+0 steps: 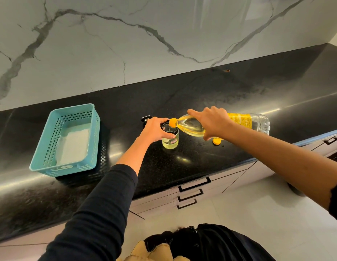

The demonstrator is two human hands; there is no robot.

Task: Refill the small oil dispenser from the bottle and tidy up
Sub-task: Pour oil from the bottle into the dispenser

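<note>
Head view puts me mid-pour: my right hand [213, 122] grasps the oil bottle [239, 122], tipped nearly level, its neck over the mouth of the small glass dispenser [170, 137] on the black table [201, 162]. My left hand [156, 129] is wrapped around the dispenser's rim, steadying it. I judge it roughly a third full. Left to do: finish filling, refit the yellow cap [216, 141] lying beside it and the dispenser lid [146, 118] behind, then perhaps stow things in the blue basket [51, 162].
</note>
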